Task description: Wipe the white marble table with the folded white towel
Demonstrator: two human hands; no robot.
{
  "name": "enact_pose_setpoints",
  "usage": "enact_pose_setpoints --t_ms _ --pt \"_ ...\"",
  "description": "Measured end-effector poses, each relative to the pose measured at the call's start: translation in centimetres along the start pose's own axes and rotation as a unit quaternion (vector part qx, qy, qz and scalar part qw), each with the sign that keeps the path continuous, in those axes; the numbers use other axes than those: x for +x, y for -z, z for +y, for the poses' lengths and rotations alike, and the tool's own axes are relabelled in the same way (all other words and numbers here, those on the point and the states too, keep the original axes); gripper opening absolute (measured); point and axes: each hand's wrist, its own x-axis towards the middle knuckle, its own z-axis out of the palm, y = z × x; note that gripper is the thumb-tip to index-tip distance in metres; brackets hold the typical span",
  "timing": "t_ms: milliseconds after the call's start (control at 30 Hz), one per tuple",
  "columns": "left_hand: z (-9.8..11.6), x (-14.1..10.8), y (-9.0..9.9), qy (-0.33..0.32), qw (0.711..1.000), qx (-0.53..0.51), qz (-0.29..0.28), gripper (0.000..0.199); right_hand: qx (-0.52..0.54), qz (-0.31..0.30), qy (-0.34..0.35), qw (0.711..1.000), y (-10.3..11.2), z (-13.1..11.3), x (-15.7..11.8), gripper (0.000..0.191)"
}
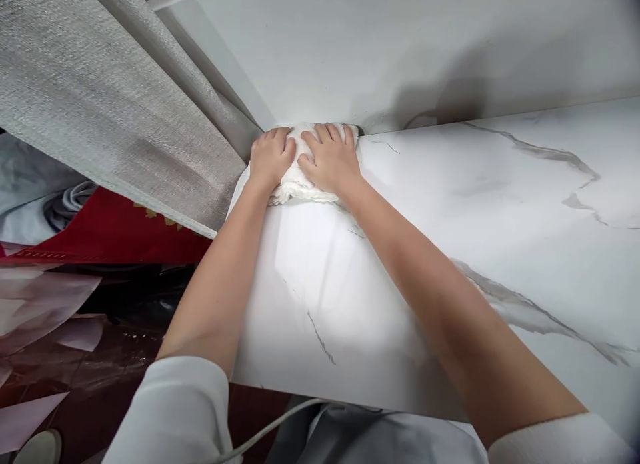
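Observation:
A folded white towel (296, 177) lies at the far left corner of a white marble-patterned tabletop (320, 284), close against the wall. My left hand (271, 156) holds its left side down, the fingers bent over it and the thumb on its top. Over the right side, my right hand (331, 156) grips the towel from above with its fingers fanned and thumb inward. Both arms stretch forward over the tabletop. Part of the towel is hidden under my palms, and its bunched near edge shows between my wrists.
A grey curtain (125, 97) hangs close by on the left. The pale wall (375, 51) rises along the table's far edge. Below left are a red cloth (125, 227) and loose sheets (50, 304) over a dark floor. A pale cable (275, 424) runs below the near edge.

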Motion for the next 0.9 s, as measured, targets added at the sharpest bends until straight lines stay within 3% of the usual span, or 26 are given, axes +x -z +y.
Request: enact_pose_setpoints --t_ms 100,200,333,500,700,900 --pt "0.5 -0.3 0.0 0.003 1.000 -0.003 -0.004 0.044 0.001 0.011 -0.010 1.000 -0.4 0.1 -0.2 0.064" --pt "1.1 -1.0 -0.1 -0.017 1.000 0.001 0.004 0.045 -0.020 -0.017 -0.025 0.999 -0.2 0.2 -0.7 0.057" --pt "2.2 -2.5 -0.1 -0.044 0.999 -0.003 0.027 0.044 -0.037 -0.051 -0.041 0.997 1.1 0.1 -2.4 0.051" --pt "3.8 -5.6 0.4 -0.067 0.998 -0.002 0.017 0.045 -0.058 -0.042 -0.039 0.997 3.1 -0.5 -5.9 0.051" --pt "5.9 -12.2 1.6 -0.094 0.995 0.013 0.009 0.048 -0.076 -0.058 -0.027 0.995 5.6 -2.2 -12.0 0.052" --pt "8.0 -20.4 3.2 -0.061 0.996 0.057 0.012 0.051 -0.075 -0.081 0.038 0.993 7.9 -3.9 -18.2 0.055"
